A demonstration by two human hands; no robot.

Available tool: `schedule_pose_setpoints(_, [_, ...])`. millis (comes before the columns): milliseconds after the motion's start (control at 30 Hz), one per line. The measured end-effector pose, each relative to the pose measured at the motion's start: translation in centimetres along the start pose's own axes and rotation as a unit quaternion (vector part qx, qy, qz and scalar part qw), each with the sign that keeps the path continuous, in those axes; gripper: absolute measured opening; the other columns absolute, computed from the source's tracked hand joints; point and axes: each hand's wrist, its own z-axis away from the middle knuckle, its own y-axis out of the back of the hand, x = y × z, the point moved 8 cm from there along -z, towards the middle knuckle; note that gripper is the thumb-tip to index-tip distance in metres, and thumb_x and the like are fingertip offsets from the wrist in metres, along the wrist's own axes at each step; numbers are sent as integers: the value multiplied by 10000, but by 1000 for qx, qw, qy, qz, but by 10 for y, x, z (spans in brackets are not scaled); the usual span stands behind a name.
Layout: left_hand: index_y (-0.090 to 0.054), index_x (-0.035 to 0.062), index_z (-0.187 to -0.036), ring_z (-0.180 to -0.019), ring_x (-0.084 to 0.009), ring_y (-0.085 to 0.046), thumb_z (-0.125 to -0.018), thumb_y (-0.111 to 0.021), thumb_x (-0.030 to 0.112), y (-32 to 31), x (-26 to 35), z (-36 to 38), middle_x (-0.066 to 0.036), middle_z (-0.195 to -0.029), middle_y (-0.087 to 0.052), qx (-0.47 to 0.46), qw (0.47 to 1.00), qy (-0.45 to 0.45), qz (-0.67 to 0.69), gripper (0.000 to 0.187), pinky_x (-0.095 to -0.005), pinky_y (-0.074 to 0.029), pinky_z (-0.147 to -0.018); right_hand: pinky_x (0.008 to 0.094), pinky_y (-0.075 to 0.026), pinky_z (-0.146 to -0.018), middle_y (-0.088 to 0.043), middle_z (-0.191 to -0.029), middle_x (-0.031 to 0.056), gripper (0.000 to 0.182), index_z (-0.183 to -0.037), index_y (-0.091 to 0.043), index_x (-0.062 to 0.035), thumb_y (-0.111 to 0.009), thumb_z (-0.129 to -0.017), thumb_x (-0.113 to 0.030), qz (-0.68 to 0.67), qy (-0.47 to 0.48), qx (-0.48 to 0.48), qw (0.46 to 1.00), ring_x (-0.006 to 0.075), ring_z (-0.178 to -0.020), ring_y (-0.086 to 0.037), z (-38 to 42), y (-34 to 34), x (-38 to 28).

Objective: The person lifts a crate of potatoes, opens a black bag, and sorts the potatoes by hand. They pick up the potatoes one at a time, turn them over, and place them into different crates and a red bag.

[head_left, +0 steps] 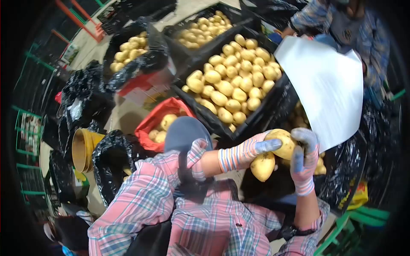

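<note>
My left hand (pixel 256 148), in a striped glove with grey fingertips, comes in from the left, its thumb pressed on a large yellow potato (pixel 281 144). Just under that hand is a second potato (pixel 262 167); the fingers that might hold it are hidden. My right hand (pixel 305 158), gloved the same way, curls its fingers and thumb at the right end of the large potato. Both hands are over a dark, black-lined container, with more potatoes (pixel 319 166) partly visible behind the right hand.
A black-lined crate heaped with potatoes (pixel 232 83) stands ahead, another crate (pixel 200 30) behind it. Left are a red bag with potatoes (pixel 149 123), a black-lined box (pixel 145 81) and yellow buckets (pixel 85 149). A co-worker (pixel 358 38) is beside a white sheet (pixel 326 81).
</note>
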Motion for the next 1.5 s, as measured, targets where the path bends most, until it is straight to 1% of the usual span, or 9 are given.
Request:
schedule_pose_setpoints(267, [-490, -17, -1195, -715, -218, -639, -814, -576, 600, 156, 203, 91, -146, -1011, -596, 206, 932, -218, 203, 730, -330, -581, -570, 280, -463, -803, -594, -1032, 82, 337, -1113, -576, -6, -441, -974, -282, -45, -157, 5, 987, 158, -895, -567, 13, 20, 32])
schedule_pose_setpoints(467, [-407, -36, -1292, -1209, -425, -467, -885, -500, 538, 299, 337, 165, -309, -1334, -400, 322, 827, -362, 284, 710, -459, -554, -847, 268, -461, -793, -603, -1017, 70, 303, -1110, -585, -13, -425, -985, -237, -12, -145, 1, 989, 138, -900, -567, 16, 29, 35])
schedule_pose_setpoints(633, [-412, -84, -1309, -1164, -379, -527, -901, -556, 359, 209, 244, 63, -287, -1308, -473, 295, 931, -188, 105, 618, -444, -493, -956, 315, -473, -818, -610, -1051, 141, 221, -1098, -606, 3, -480, -948, -100, 4, -184, 48, 982, 209, -915, -596, 11, 61, 36])
schedule_pose_setpoints(700, [-490, -9, -1278, -1040, -314, -608, -907, -574, 340, 148, 185, 15, -194, -1261, -554, 243, 967, -80, -23, 516, -383, -546, -812, 373, -487, -863, -603, -1111, 199, 227, -1115, -610, 12, -537, -904, -28, 465, 102, 81, 876, 310, -995, -602, 44, 82, 52])
schedule_pose_setpoints(833, [-521, 69, -1269, -902, -180, -637, -912, -585, 314, 61, 64, -55, -84, -1124, -631, 51, 984, 106, -134, 437, -322, -541, -749, 410, -473, -810, -624, -1044, 207, 281, -1143, -603, -10, -591, -872, -81, 149, -186, 156, 959, 350, -918, -593, 23, 117, 76])
schedule_pose_setpoints(1100, [-589, 89, -1216, -922, -150, -594, -843, -655, 222, 48, -86, -154, -63, -1056, -657, -41, 899, 96, -424, 401, -280, -481, -780, 307, -442, -935, -564, -1210, 133, 353, -1275, -499, -12, -483, -957, -165, 11, -193, 253, 948, 225, -1113, -549, 46, 167, 107])
schedule_pose_setpoints(1167, [-553, 81, -1256, -1008, -281, -609, -751, -702, 344, 65, -127, -179, -154, -1172, -609, -34, 819, 61, -570, 589, -362, -467, -886, 273, -456, -902, -536, -1254, 100, 373, -1306, -485, -33, -467, -969, -193, -2, -214, 233, 949, 179, -1121, -530, 49, 167, 111])
schedule_pose_setpoints(1267, [-467, 133, -1328, -1107, -383, -538, -702, -699, 351, 5, -152, -189, -214, -1243, -519, -144, 518, 43, -842, 703, -446, -451, -927, 266, -466, -870, -589, -1161, 95, 330, -1248, -530, -15, -501, -950, -153, 35, -203, 228, 951, 145, -1029, -554, 50, 165, 106])
schedule_pose_setpoints(1500, [-532, 139, -1234, -1033, -353, -582, -675, -739, 378, 25, -143, -202, -170, -1150, -555, -161, 535, 86, -825, 642, -428, -486, -869, 246, -462, -809, -616, -1010, 82, 228, -1116, -594, 6, -563, -920, -106, 6, -199, 231, 952, 112, -913, -575, 45, 162, 88])
